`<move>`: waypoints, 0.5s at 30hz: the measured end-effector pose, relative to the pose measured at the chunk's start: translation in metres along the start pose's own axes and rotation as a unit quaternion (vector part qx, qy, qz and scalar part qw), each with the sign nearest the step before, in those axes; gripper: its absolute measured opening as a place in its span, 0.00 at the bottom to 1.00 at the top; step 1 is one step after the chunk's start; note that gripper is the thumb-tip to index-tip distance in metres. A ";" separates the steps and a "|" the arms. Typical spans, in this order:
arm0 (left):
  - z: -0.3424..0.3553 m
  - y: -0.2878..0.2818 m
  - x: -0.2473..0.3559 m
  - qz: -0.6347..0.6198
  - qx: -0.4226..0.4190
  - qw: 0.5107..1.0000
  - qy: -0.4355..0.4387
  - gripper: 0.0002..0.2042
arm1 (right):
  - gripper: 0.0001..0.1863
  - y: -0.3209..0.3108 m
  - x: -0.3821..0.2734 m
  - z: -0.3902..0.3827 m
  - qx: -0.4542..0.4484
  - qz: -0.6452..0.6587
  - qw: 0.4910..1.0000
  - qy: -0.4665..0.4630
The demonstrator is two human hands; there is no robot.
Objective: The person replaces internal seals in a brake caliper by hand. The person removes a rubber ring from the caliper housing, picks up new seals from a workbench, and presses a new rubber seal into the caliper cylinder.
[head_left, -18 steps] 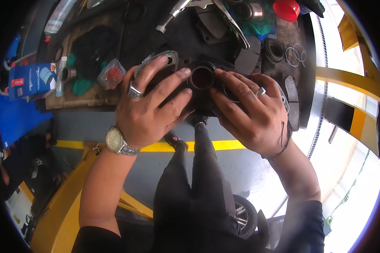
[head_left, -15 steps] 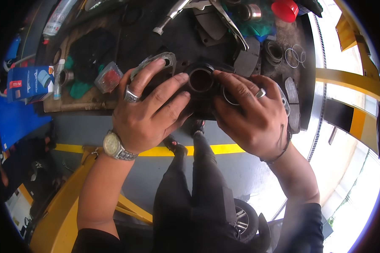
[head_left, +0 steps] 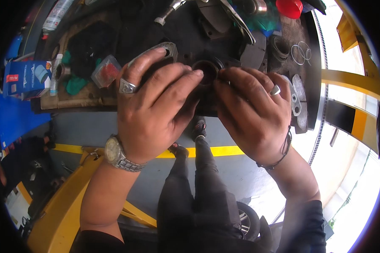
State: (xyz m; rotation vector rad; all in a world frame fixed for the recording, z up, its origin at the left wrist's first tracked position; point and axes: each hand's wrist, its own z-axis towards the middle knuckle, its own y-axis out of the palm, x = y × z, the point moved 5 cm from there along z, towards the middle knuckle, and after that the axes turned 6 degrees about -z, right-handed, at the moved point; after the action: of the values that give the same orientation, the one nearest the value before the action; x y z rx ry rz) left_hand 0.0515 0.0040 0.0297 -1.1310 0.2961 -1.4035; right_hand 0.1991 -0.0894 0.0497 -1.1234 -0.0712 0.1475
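Observation:
Both my hands are at a dark metal part that looks like a brake caliper point(head_left: 171, 49), with a round open bore point(head_left: 207, 69) between them. My left hand point(head_left: 150, 107) curls over its left side, fingertips on the bore's rim and index finger along the pale metal end. From the right, my right hand point(head_left: 255, 109) presses its bent, bunched fingers against the opposite rim. Both thumbs are mostly hidden, and whether a small ring lies under the right fingers cannot be made out. A pale metal lug with holes point(head_left: 297, 105) shows beyond the right knuckles.
On the dark workbench point(head_left: 131, 36) lie locking pliers point(head_left: 240, 23), brake pads point(head_left: 254, 52), wire rings point(head_left: 300, 52), a red cap point(head_left: 289, 7), a blue box point(head_left: 27, 79) and a spray can point(head_left: 57, 17). A yellow post point(head_left: 350, 80) stands at right.
My left fingertips have moved right, further over the bore's opening. The right fingers have drawn closer together, and the ring seen under them before is now hidden. The bench view has shifted slightly.

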 end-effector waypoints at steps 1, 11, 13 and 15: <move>0.002 -0.001 0.005 0.032 -0.006 0.999 0.000 0.18 | 0.20 0.001 -0.003 0.001 0.003 0.002 1.000 0.014; 0.020 -0.007 0.003 0.090 -0.065 0.979 0.169 0.13 | 0.16 0.004 -0.002 0.008 0.010 -0.032 0.999 -0.036; 0.030 -0.014 0.003 0.084 -0.107 0.975 0.173 0.13 | 0.13 0.001 0.001 0.016 -0.006 -0.018 0.998 -0.061; 0.036 -0.017 -0.003 0.056 -0.129 0.975 0.171 0.12 | 0.13 0.001 0.006 0.024 -0.013 0.050 0.997 -0.061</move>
State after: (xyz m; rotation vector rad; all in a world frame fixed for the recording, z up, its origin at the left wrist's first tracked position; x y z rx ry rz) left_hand 0.0676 0.0260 0.0588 -1.0579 0.7964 -1.4858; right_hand 0.2019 -0.0671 0.0589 -1.1437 -0.1258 0.3062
